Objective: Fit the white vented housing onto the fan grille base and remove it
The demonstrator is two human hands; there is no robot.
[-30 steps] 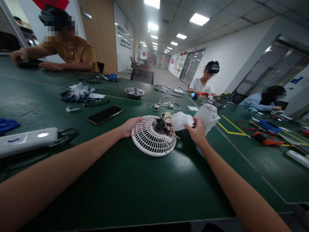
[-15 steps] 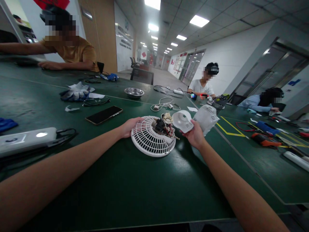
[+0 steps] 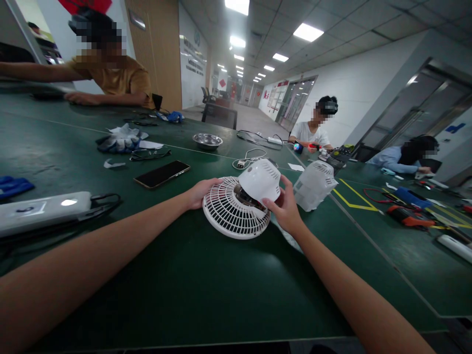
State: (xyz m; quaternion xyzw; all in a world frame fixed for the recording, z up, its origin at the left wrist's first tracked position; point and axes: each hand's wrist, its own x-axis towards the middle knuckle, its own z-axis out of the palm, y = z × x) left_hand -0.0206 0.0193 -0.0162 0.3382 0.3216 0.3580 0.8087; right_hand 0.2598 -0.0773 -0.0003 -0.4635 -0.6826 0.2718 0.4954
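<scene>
A white round fan grille (image 3: 230, 214) lies on the green table, with my left hand (image 3: 204, 192) gripping its left rim. My right hand (image 3: 287, 206) holds a white vented motor cover (image 3: 258, 178), thumb at its lower edge and fingers along its right side. The cover sits tilted over the motor (image 3: 246, 197) at the grille's middle, hiding most of it. Just beyond my right hand stands another white vented housing (image 3: 316, 186). A pale piece lies partly hidden beneath my right wrist.
Left on the table are a phone (image 3: 162, 174), gloves (image 3: 121, 138) and a white device (image 3: 47, 211) with cables. A metal bowl (image 3: 207, 141) and a white cable (image 3: 254, 156) lie farther back. An orange meter (image 3: 409, 217) is at right. Several people sit around the table.
My right hand has brought the motor cover left and turned it over, onto the motor that was exposed before. My left hand stays on the grille's rim.
</scene>
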